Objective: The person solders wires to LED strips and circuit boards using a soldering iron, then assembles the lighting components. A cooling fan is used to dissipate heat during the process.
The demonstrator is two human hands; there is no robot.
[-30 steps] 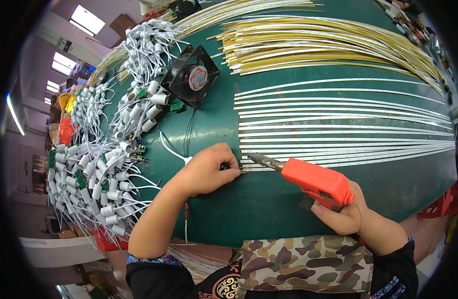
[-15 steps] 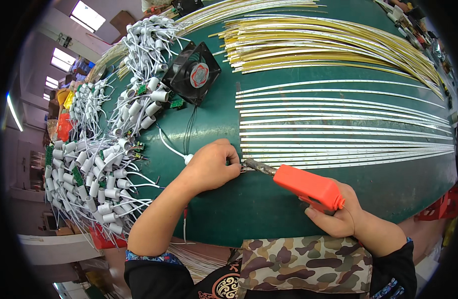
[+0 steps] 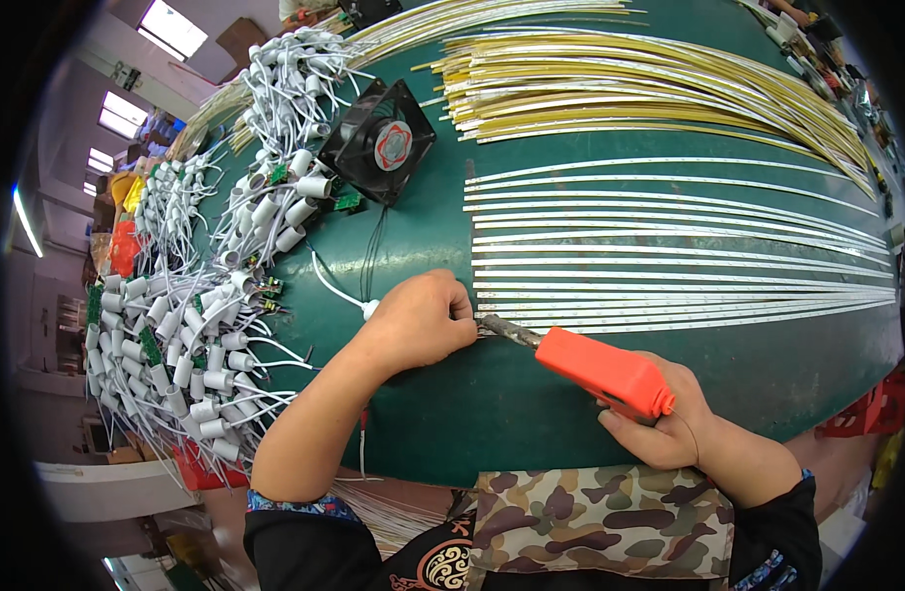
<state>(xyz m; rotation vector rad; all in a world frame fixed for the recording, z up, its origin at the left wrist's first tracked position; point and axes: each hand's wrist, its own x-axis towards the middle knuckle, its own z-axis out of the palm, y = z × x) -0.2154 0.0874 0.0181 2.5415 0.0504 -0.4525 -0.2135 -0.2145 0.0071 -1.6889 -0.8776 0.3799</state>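
My right hand (image 3: 659, 424) is wrapped round a red soldering gun (image 3: 600, 372). Its dark tip points left and meets the left end of the lowest white LED strips (image 3: 590, 325). At those same ends my left hand (image 3: 420, 320) has its fingers pinched together, and what they hold is hidden behind them. A white cable with a white end piece (image 3: 370, 308) emerges beside that hand's wrist. The LED strips lie side by side across the green table (image 3: 570, 404), their left ends roughly lined up.
A black fan (image 3: 378, 143) stands beyond my left hand. Piles of white cylindrical housings with cables (image 3: 176, 364) cover the table's left side. A thick bundle of yellow and white strips (image 3: 630, 84) lies at the far side. A red crate (image 3: 866, 404) shows past the right edge.
The soldering gun and my right hand have shifted very slightly left. My left hand stays at the strip ends, almost unmoved.
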